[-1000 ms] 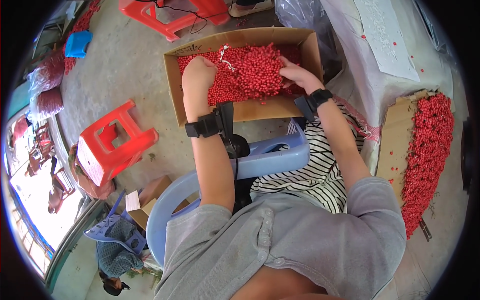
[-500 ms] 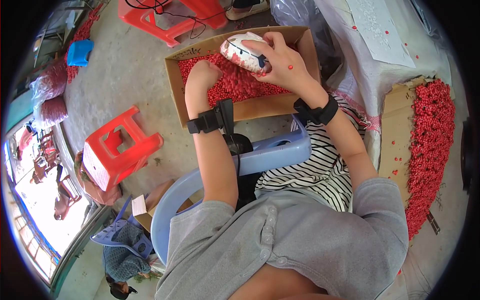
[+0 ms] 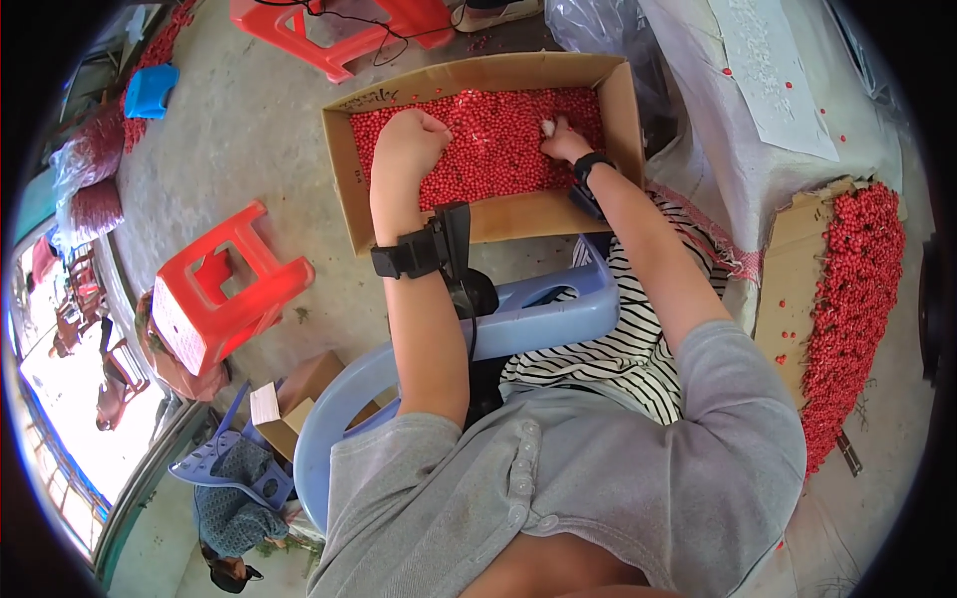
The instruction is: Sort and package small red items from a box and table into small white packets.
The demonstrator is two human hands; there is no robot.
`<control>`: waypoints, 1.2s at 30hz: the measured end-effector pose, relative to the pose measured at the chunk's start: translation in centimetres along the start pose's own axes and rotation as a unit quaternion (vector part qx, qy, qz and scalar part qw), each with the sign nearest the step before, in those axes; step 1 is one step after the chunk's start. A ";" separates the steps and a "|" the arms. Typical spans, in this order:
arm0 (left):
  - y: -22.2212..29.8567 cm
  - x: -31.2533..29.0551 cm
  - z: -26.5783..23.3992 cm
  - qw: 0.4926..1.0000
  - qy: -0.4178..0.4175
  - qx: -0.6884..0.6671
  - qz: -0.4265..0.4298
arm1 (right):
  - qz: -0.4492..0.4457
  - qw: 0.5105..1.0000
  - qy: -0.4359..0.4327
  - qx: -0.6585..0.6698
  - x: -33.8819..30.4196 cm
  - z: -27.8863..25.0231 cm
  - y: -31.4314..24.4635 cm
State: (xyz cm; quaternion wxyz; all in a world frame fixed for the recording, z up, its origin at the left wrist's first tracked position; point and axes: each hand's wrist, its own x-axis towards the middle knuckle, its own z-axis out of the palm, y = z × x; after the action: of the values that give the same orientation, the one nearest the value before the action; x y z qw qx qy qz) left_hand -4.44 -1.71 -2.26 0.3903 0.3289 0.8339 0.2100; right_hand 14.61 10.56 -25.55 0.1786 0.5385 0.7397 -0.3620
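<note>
Small red berry-like beads (image 3: 498,149) fill a long cardboard box (image 3: 518,217) in front of me. Over the left part of the beads is my left hand (image 3: 411,145), its fingers curled closed; whatever may be in them is hidden. My right hand (image 3: 566,143) reaches down into the beads at the right end of the box. Its fingers are closed around a white bowl (image 3: 548,128), of which only a small white bit shows, the rest being hidden by the hand and the beads. Both wrists wear black straps.
A blue plastic chair arm (image 3: 543,319) curves between me and the box. Red stools stand left (image 3: 224,289) and beyond the box (image 3: 339,35). To the right, more red beads (image 3: 857,299) lie on cardboard beside a white-covered surface (image 3: 718,130). Another person (image 3: 234,518) is at lower left.
My right hand has gone from holding the stained white bowl above the box down into the beads at the right end. My left hand stays nearly in place, still closed.
</note>
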 end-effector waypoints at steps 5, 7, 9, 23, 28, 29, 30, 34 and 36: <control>-0.2 0.6 0.1 1.000 0.014 0.007 -0.015 | 0.035 0.945 -0.204 0.254 0.2 0.2 1.9; -1.2 -0.1 -0.7 0.999 0.017 0.023 -0.026 | 0.004 0.920 -0.250 0.303 -3.7 -2.4 -1.8; -0.5 0.2 -0.4 0.999 -0.001 0.052 -0.002 | -0.010 0.908 -0.258 0.330 -5.9 -5.7 -1.8; -0.4 0.5 0.5 0.989 0.041 0.143 -0.012 | -0.418 0.869 0.244 0.100 -18.6 -13.8 -8.2; -1.1 0.8 0.6 0.992 0.051 0.116 0.012 | -0.435 0.870 0.231 0.021 -18.4 -13.5 -8.5; -1.3 0.9 0.6 0.993 0.051 0.103 0.014 | -0.399 0.883 0.242 0.040 -17.3 -13.2 -8.0; -1.0 1.0 0.7 0.993 0.051 0.103 0.013 | -0.361 0.896 0.254 0.058 -15.8 -12.8 -7.1; -0.2 0.7 0.1 0.996 0.022 0.091 -0.001 | -0.185 0.962 0.199 0.005 -9.3 -9.9 -3.9; -0.9 0.8 -0.1 0.996 0.006 0.085 -0.008 | -0.089 0.988 0.119 -0.045 -5.5 -7.1 -2.5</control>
State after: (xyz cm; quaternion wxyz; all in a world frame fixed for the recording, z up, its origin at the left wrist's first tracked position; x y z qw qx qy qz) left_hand -5.26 -1.75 -3.19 0.3573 0.3525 0.8540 0.1372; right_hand 15.15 11.66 -16.24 0.0800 0.5012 0.8162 -0.2760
